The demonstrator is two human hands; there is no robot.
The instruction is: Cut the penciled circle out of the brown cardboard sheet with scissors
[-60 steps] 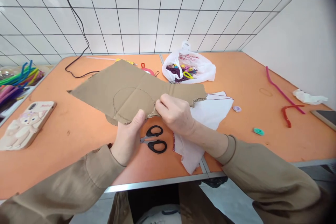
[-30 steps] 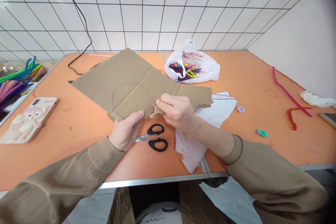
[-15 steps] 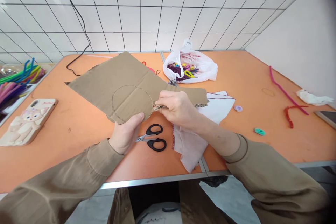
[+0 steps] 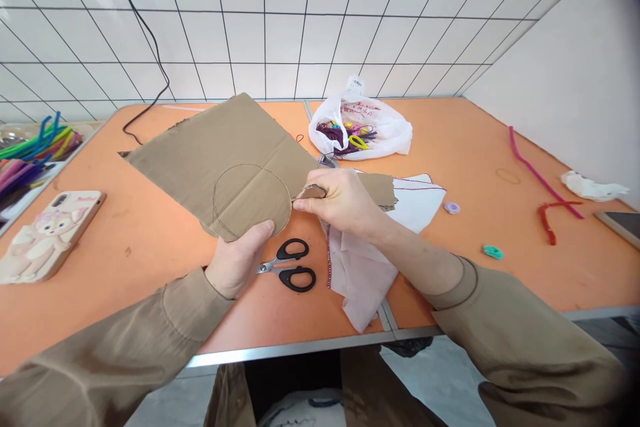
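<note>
A brown cardboard sheet (image 4: 225,140) with a drawn circle at its lower edge is held above the table. My left hand (image 4: 240,253) grips it at the bottom of the circle, thumb on top and fingers hidden beneath. On the circle's right side, my right hand (image 4: 340,200) pinches a bent, partly torn flap of the cardboard. Scissors with black handles (image 4: 295,263) lie just below the sheet, their blades partly covered by my left hand. A white cloth with dark red stitching (image 4: 363,273) spreads under my right wrist, beside another cardboard strip (image 4: 383,188).
A white plastic bag (image 4: 390,130) of yarn stands at the back. On the left are a phone in a cartoon case (image 4: 53,237) and colourful pipe cleaners (image 4: 35,153). Red (image 4: 550,220) and magenta pipe cleaners (image 4: 523,163), plus a green coil (image 4: 493,252), lie to the right.
My right hand has turned and bent the cardboard flap upward beside the circle's edge. My left hand keeps its hold; the view has shifted slightly.
</note>
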